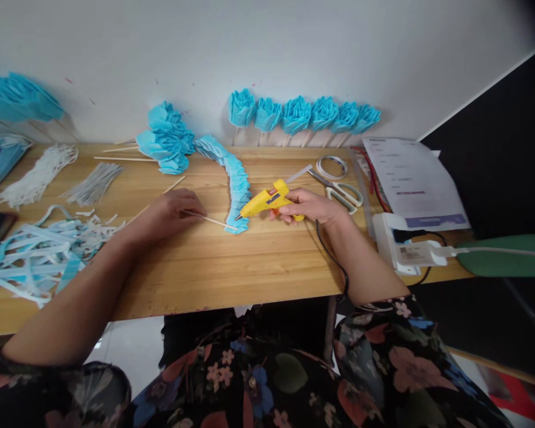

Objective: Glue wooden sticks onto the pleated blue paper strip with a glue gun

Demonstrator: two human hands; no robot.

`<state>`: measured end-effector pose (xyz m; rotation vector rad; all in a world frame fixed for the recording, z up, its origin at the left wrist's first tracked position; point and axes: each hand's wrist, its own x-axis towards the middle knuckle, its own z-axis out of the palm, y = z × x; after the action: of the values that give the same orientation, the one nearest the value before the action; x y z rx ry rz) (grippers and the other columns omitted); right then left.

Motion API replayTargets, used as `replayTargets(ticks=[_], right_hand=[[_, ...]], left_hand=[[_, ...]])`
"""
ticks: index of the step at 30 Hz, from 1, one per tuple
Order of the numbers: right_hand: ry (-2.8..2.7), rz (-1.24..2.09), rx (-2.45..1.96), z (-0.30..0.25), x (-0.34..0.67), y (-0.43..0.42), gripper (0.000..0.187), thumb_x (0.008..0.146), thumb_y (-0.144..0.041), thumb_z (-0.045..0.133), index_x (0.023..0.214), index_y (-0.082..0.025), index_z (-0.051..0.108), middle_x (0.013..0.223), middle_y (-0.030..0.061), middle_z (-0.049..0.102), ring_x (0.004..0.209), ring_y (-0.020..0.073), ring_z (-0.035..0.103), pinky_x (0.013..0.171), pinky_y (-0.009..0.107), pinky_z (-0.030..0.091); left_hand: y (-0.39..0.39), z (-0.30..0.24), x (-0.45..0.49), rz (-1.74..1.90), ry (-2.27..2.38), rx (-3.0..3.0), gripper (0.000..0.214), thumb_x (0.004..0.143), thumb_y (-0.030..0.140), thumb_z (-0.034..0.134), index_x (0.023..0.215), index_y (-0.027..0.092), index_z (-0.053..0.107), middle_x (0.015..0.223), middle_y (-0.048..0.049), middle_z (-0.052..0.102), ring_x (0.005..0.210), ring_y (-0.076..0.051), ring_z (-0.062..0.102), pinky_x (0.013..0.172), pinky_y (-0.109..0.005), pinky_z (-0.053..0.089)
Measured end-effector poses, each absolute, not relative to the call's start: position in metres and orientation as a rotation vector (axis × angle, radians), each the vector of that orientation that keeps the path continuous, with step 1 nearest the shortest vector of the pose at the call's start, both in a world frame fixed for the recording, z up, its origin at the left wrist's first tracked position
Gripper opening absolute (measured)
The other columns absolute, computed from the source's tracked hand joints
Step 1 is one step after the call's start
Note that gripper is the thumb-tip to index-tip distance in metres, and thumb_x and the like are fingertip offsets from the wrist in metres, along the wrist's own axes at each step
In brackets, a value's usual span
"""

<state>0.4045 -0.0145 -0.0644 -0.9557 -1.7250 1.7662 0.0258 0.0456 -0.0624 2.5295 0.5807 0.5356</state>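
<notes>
My left hand [178, 209] is closed around a thin wooden stick [214, 221], whose tip lies on the near end of a pleated light-blue strip [237, 184]. That strip curves back across the table toward a heap of blue flowers. In my right hand [310, 205] is a yellow hot glue gun [267, 199], gripped by its handle. A glue stick [298, 173] pokes out of its back. The nozzle points left and down, close to the stick's tip at the strip's end; I cannot tell whether it touches.
Finished blue flowers on sticks [296, 116] lean along the wall. Scissors [345, 196] and a tape roll [332, 167] lie right of the gun, near a power strip [399, 244]. Cut strips [40, 255] and grey wires [96, 183] lie at left. The gun's cord [334, 255] drops over the table's front edge.
</notes>
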Motion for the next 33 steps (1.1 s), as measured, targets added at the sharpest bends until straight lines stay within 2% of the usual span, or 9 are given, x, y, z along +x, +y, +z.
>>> replayTargets(ticks=[21,33], right_hand=[[-1.72,1.766,-0.966,-0.0662,0.4049,-0.0135,0.042,0.092,-0.053,0.079,0.101,-0.012,0.074,0.067,-0.0024,0.062,0.059,0.0079,0.052,0.05,0.02,0.043],[-1.734,1.758,-0.955,-0.0681,0.4058,-0.0122,0.044,0.092,-0.054,0.078,0.102,-0.011,0.076,0.067,-0.0016,0.062,0.059,0.0082,0.053,0.05,0.02,0.044]], left_hand=[[0.0473,-0.0672,0.0241,0.546,0.607,2.501,0.024,0.103,0.032,0.061,0.091,0.018,0.075,0.089,-0.0082,0.071,0.082,-0.018,0.065,0.075,-0.026,0.049],[0.0447,-0.0629,0.0256,0.551,0.597,2.497,0.022,0.103,0.028,0.061,0.092,0.016,0.075,0.089,-0.008,0.071,0.081,-0.017,0.066,0.074,-0.025,0.049]])
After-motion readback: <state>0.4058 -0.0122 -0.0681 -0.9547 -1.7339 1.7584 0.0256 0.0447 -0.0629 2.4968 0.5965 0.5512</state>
